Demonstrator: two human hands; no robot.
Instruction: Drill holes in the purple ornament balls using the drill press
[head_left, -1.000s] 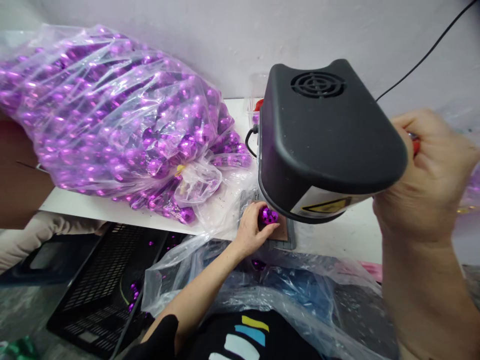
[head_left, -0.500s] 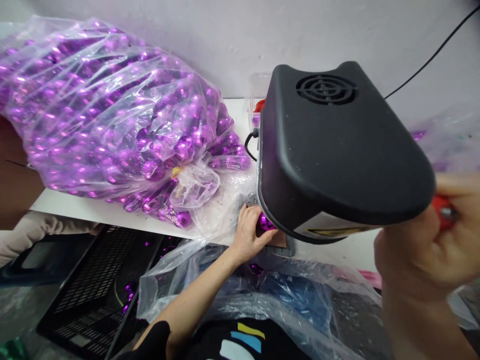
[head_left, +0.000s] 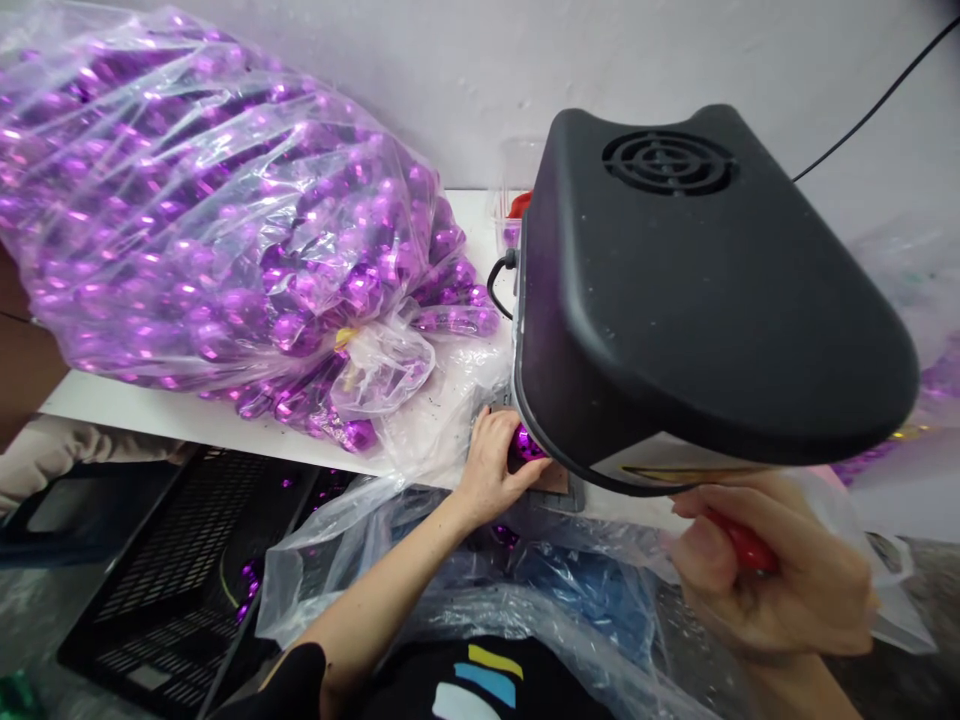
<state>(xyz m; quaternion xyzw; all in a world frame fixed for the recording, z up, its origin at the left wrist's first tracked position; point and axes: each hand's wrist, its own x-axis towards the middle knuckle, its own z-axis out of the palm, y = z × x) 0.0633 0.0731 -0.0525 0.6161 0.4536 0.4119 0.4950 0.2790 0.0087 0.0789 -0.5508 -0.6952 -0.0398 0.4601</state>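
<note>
My left hand (head_left: 495, 462) is closed around a shiny purple faceted ball (head_left: 529, 444), with fingers over its far side and the thumb near. It holds the ball on the grey base (head_left: 574, 495) of a black machine (head_left: 675, 300), just under the machine's front edge. My right hand (head_left: 780, 565) is wrapped round a red lever handle (head_left: 748, 545) at the machine's right front. The underside of the machine, above the ball, is hidden by its black cover.
A tied clear bag of purple balls (head_left: 225, 220) lies on the white table (head_left: 150, 415) at left. Below stands a black crate (head_left: 142, 590). Clear plastic sheeting (head_left: 465, 610) covers my lap. A clear tub (head_left: 517, 165) stands behind. Another person's sleeve (head_left: 56, 455) shows at left.
My right hand has pulled the red handle downward and to the left. My left hand keeps its hold on the ball at the base. The view has shifted slightly.
</note>
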